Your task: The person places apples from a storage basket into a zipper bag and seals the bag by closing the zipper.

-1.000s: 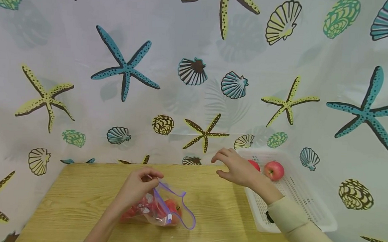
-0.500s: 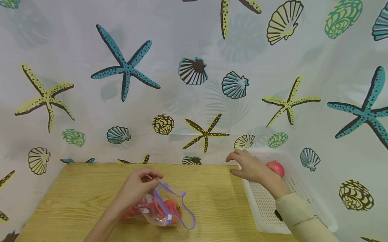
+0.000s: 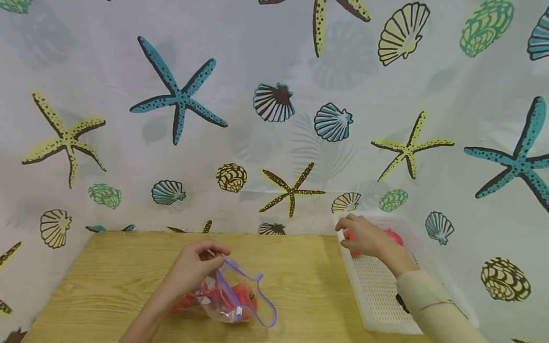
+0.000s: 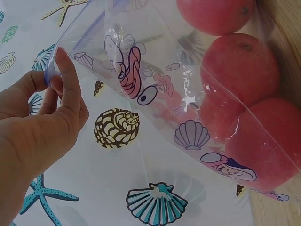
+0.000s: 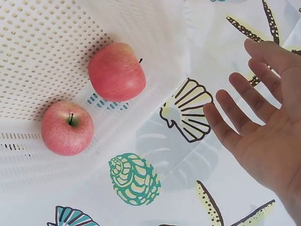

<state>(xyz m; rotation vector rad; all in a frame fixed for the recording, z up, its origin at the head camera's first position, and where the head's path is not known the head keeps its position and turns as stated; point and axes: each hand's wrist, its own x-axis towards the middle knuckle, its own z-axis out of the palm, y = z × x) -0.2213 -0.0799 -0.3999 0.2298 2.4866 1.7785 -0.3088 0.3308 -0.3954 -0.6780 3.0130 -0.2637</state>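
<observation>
My left hand point(image 3: 196, 264) pinches the purple zip edge of a clear plastic zip bag point(image 4: 157, 89) between thumb and fingers. The bag's mouth gapes to the right, and several red apples point(image 4: 241, 66) lie inside it on the table. One apple point(image 3: 247, 297) shows at the mouth in the head view. Over the left rim of a white plastic basket point(image 3: 359, 298) hovers my right hand point(image 3: 367, 238), holding nothing, its fingers relaxed. Two red apples point(image 5: 117, 73) sit in the basket's far end. The right wrist view shows the fingers apart from them.
A small black object point(image 3: 402, 303) lies in the basket, partly hidden by the right sleeve point(image 3: 429, 296). The wooden table point(image 3: 304, 299) spans between bag and basket. Behind it hangs a white curtain point(image 3: 276, 145) printed with shells and starfish.
My right hand has moved to the right, from over the table to the basket's left rim. The left hand and the bag have stayed in place.
</observation>
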